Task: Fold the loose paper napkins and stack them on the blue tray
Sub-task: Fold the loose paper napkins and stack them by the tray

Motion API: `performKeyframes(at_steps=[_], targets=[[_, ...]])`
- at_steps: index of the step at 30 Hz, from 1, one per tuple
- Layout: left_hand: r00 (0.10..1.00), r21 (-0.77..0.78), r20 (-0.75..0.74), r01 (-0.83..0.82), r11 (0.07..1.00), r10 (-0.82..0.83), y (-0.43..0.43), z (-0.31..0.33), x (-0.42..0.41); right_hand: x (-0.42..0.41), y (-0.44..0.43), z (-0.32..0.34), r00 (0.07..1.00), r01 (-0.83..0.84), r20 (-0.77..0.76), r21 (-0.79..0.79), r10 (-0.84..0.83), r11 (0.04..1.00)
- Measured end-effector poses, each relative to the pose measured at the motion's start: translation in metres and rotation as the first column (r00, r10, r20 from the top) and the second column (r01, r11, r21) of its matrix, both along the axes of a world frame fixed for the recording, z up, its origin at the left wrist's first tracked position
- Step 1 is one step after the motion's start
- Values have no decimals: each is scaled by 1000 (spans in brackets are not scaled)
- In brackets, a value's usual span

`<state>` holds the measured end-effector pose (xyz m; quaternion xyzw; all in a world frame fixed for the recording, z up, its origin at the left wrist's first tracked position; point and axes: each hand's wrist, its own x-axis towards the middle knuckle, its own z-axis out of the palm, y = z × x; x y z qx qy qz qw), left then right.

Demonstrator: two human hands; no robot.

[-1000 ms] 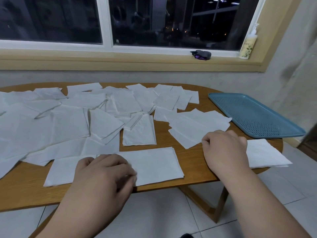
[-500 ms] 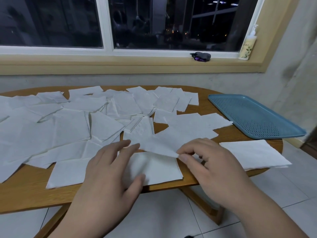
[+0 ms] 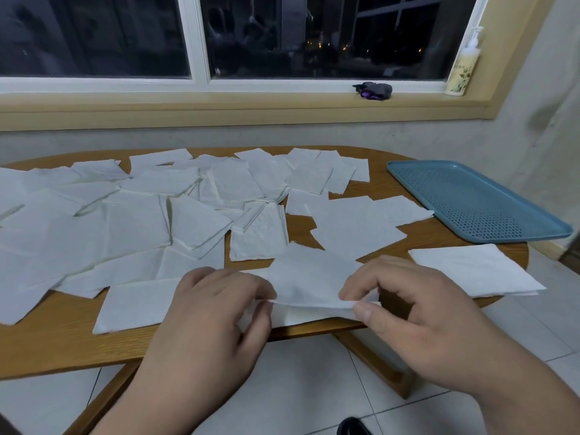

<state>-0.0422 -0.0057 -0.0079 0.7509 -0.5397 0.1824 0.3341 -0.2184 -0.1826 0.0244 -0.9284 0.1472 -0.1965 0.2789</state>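
Observation:
Several loose white paper napkins [image 3: 135,227] lie spread over the wooden table [image 3: 50,343]. At the near edge, one napkin [image 3: 309,274] is lifted off the table between both hands. My left hand [image 3: 213,312] pinches its near left edge, and my right hand [image 3: 405,306] pinches its near right corner between thumb and fingers. Under it lies a long flat napkin [image 3: 138,304]. The blue perforated tray [image 3: 477,199] sits at the table's right end with nothing on it. Another single napkin [image 3: 470,271] lies just in front of the tray.
A window sill behind the table holds a pump bottle [image 3: 464,67] and a small dark object [image 3: 375,91]. The table's front edge runs just under my hands, with tiled floor [image 3: 314,387] and a wooden table leg [image 3: 373,362] below.
My right hand picked a napkin from the pile right of centre and drew it toward the near edge. My left hand rose from the flat napkin and took hold of its other side.

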Motion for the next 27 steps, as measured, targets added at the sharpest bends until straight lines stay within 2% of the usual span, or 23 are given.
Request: performKeyframes(at_steps=[3, 5, 6, 8, 11, 13, 16, 20, 23, 27], targets=[[1000, 1, 27, -5, 1000, 5, -5, 6, -6, -12, 10, -4, 995, 87, -46, 57, -84, 995], [1000, 3, 21, 10, 1000, -10, -9, 8, -7, -15, 17, -9, 984, 104, -143, -1, -103, 995], [1000, -1, 14, 18, 1000, -18, -11, 9, -8, -14, 19, -12, 984, 101, -146, -47, -106, 994], [999, -22, -10, 35, 999, -35, -14, 11, -11, -13, 17, -16, 991, 121, -52, -82, -126, 989], [992, -80, -113, 44, 996, -53, -19, 14, -20, -15, 13, -21, 979, 186, 99, -48, -180, 981], [986, -109, -163, 6, 994, -24, -23, 12, -23, -15, 11, -20, 965, 217, 143, 25, -218, 976], [983, -124, -154, -119, 985, 99, -28, 7, -19, -6, 2, -20, 957, 254, 115, 124, -268, 959], [961, -127, -216, -205, 970, 175, -30, 4, -13, 11, -22, -24, 930, 349, 84, 112, -359, 930], [963, -111, -227, -176, 978, 147, -31, 1, -15, 19, -33, -26, 907, 408, 91, 51, -411, 911], [975, -38, -194, -120, 992, 111, -31, -4, -15, 11, -31, -29, 917, 397, 69, -41, -394, 917]])
